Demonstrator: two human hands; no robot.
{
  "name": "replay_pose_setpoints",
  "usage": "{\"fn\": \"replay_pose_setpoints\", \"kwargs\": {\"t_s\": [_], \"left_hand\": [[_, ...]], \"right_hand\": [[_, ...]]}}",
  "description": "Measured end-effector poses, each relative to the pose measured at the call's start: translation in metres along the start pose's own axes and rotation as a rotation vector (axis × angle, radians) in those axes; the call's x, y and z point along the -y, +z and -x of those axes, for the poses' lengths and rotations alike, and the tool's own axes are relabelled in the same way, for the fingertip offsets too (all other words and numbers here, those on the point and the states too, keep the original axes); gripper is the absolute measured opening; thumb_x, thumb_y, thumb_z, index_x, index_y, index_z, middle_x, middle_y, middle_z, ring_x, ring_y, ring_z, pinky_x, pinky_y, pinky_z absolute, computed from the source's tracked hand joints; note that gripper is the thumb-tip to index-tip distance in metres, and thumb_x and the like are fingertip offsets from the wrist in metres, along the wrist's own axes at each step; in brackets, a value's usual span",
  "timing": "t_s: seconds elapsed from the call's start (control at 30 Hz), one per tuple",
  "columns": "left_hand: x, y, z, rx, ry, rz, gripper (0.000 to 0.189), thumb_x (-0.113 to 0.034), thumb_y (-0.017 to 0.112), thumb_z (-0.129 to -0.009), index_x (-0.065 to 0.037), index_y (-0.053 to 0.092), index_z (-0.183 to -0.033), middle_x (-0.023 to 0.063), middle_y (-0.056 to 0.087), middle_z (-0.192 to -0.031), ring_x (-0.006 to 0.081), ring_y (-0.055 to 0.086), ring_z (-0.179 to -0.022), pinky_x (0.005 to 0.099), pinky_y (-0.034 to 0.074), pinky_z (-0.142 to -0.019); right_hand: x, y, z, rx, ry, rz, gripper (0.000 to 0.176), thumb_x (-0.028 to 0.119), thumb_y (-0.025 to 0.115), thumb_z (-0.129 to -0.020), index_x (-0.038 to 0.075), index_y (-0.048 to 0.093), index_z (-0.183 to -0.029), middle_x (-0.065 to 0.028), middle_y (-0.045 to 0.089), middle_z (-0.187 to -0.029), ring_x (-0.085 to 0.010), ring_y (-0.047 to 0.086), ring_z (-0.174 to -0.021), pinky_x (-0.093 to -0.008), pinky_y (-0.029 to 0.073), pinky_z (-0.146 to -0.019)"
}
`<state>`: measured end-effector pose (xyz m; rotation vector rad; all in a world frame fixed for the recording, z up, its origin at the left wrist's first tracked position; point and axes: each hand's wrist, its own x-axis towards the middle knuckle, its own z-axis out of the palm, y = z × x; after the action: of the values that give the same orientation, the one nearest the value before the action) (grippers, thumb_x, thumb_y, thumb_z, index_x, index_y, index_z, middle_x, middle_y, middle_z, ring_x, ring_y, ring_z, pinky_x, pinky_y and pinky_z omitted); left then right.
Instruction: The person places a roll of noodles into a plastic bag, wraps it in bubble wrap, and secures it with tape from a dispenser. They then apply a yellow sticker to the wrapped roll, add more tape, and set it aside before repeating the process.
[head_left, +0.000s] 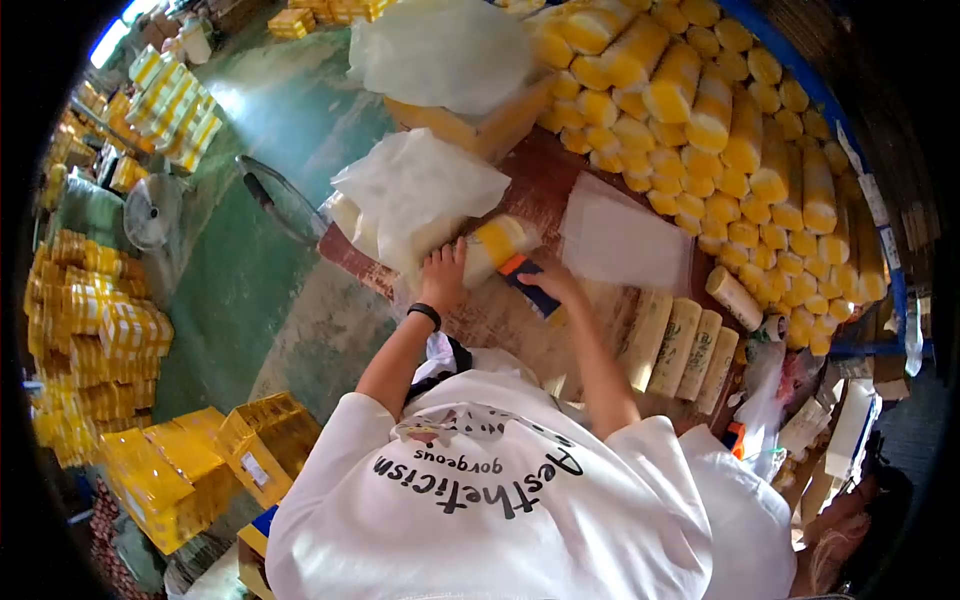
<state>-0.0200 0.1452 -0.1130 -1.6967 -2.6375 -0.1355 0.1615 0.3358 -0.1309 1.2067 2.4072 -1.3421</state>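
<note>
- While one yellow-banded roll [497, 243] lies on the tabletop [495, 322], the left hand [442, 272] closes its grip over the roll's left end;
- the right hand [553, 280], just beside the roll, pinches one blue-and-orange tool [527, 284];
- four cream rolls [680, 345] lie side by side, to the right;
- the white shirt [600, 520] reads "Aestheticism gorgeous".

The wooden table [495, 318] carries piled yellow rolls [700, 120], stacked plastic bags [415, 190] and several wrapped rolls [680, 345].
</note>
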Motion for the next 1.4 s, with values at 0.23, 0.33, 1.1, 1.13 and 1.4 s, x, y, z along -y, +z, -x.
{"fn": "replay_pose_setpoints", "kwargs": {"t_s": [0.23,0.33,1.1,1.13,1.4], "left_hand": [[0.003,-0.021,-0.002,0.08,-0.04,0.11,0.102,-0.032,0.074,-0.058,-0.003,0.024,-0.142,0.0191,0.05,-0.115,0.0366,0.052,-0.102,0.0445,0.043,-0.088],[0.007,-0.024,-0.008,0.183,-0.071,0.199,0.105,-0.035,0.075,-0.058,-0.002,0.023,-0.143,0.0216,0.049,-0.122,0.0381,0.051,-0.109,0.0446,0.044,-0.091],[-0.021,-0.023,0.013,0.102,0.072,0.005,0.096,-0.033,0.073,-0.073,-0.016,0.015,-0.148,0.0083,0.017,-0.152,0.0334,0.024,-0.136,0.0563,0.028,-0.105],[-0.024,-0.024,0.012,0.082,0.093,-0.006,0.092,-0.034,0.071,-0.074,-0.014,0.018,-0.147,0.0093,0.018,-0.152,0.0332,0.024,-0.136,0.0556,0.026,-0.106],[-0.049,-0.021,-0.028,-0.197,0.242,0.438,0.071,-0.034,0.063,-0.078,-0.005,0.036,-0.137,0.0167,0.035,-0.141,0.0343,0.032,-0.13,0.0558,0.024,-0.106]], "right_hand": [[0.099,-0.032,0.057,-0.044,0.055,0.61,0.055,0.048,0.071,-0.072,0.003,0.065,-0.102,-0.0168,0.066,-0.091,-0.0313,0.064,-0.087,-0.0423,0.051,-0.072],[0.092,-0.049,0.075,-0.073,0.038,0.553,0.056,0.052,0.071,-0.071,0.002,0.067,-0.096,-0.0166,0.066,-0.086,-0.0325,0.064,-0.083,-0.0416,0.05,-0.07],[0.04,-0.086,0.1,-0.063,0.133,-0.845,0.057,0.055,0.072,-0.073,-0.001,0.064,-0.081,-0.0067,0.063,-0.072,-0.0133,0.06,-0.065,-0.0245,0.045,-0.063],[0.043,-0.089,0.101,-0.06,0.127,-0.838,0.057,0.055,0.071,-0.073,-0.001,0.064,-0.08,-0.0063,0.062,-0.071,-0.0134,0.06,-0.064,-0.025,0.045,-0.063],[0.053,-0.099,0.112,0.087,0.11,-0.862,0.051,0.053,0.066,-0.08,0.002,0.061,-0.073,-0.0054,0.06,-0.064,-0.0149,0.057,-0.056,-0.0274,0.045,-0.054]]}}
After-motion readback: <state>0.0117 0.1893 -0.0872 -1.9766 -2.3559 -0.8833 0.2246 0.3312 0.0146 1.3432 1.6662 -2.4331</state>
